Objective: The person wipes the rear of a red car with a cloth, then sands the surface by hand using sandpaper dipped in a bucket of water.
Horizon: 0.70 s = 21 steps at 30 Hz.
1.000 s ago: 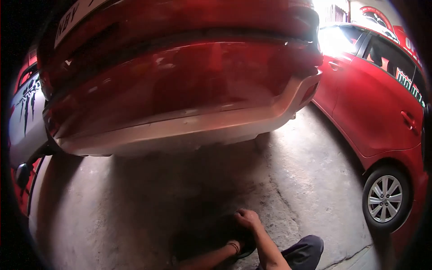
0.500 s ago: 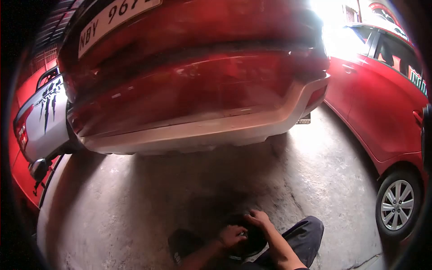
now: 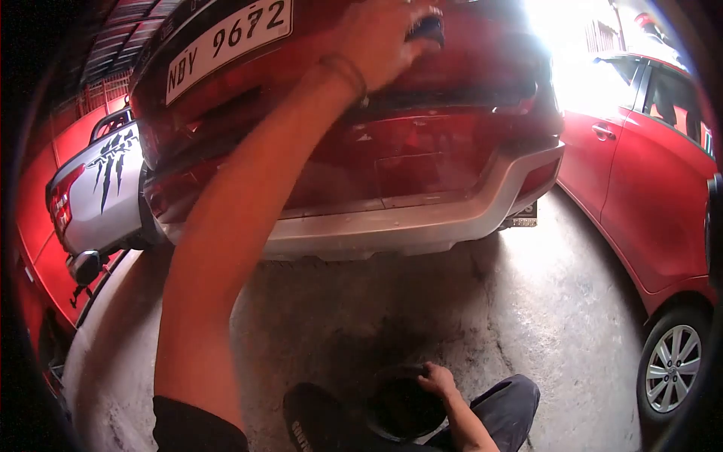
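Observation:
My left hand (image 3: 380, 45) is raised on an outstretched arm in front of the red vehicle's rear (image 3: 316, 166), right of its number plate (image 3: 230, 45). Its fingers are closed around a small dark object (image 3: 426, 32) that I cannot identify. A wristband (image 3: 348, 77) circles that wrist. Low down between my knees is a dark round container (image 3: 407, 410). My right hand (image 3: 438, 379) grips its upper right rim with bent fingers. What the container holds is too dark to tell.
Another red car (image 3: 640, 173) stands at the right, its rear wheel (image 3: 672, 369) on the concrete floor (image 3: 361, 301). At the left is a silver and red vehicle (image 3: 113, 188). The silver lower bumper (image 3: 361, 233) spans the middle.
My left hand has risen from the dark container up to the vehicle's rear, with the small dark object in it. My right hand remains at the rim. The view has shifted slightly.

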### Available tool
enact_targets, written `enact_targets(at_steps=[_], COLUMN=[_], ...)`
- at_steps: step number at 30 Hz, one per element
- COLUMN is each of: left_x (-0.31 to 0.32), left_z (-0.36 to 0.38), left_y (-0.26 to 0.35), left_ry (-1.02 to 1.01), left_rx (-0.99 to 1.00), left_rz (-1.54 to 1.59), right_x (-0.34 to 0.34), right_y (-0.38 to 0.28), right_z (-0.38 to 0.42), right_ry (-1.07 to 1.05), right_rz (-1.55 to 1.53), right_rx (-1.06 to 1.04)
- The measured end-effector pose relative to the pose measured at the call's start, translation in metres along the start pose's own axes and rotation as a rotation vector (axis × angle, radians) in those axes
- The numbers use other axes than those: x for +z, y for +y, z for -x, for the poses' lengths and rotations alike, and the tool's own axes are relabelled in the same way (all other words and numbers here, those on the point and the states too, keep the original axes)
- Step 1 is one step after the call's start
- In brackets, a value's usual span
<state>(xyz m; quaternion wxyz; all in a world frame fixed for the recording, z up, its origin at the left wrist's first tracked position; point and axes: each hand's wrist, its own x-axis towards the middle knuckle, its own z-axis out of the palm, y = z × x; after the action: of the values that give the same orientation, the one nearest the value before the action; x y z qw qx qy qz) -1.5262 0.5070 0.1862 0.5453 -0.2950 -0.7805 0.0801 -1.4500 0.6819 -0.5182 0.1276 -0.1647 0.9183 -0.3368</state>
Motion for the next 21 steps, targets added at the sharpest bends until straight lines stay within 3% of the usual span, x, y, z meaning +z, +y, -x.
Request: enact_targets(at_steps=[3, 9, 13, 17, 21], left_x=[0.013, 0.007, 0.018, 0.056, 0.047], left_z=[-0.019, 0.024, 0.021, -0.024, -0.017], left_y=[-0.020, -0.072, -0.068, -0.027, -0.040], left_ry=[0.129, 0.078, 0.081, 0.130, 0.144], left_rx=[0.147, 0.286, 0.297, 0.316, 0.338], left_rz=[-0.122, -0.263, -0.250, -0.315, -0.314], right_x=[0.000, -0.017, -0.016, 0.001, 0.000], right_y=[-0.001, -0.019, -0.017, -0.007, -0.012], right_z=[0.000, 0.008, 0.004, -0.004, -0.004], right_ry=[0.011, 0.022, 0.013, 0.047, 0.016], right_rz=[0.019, -0.001, 0.000, 0.051, 0.104], right_rx=[0.007, -0.034, 0.011, 0.030, 0.075])
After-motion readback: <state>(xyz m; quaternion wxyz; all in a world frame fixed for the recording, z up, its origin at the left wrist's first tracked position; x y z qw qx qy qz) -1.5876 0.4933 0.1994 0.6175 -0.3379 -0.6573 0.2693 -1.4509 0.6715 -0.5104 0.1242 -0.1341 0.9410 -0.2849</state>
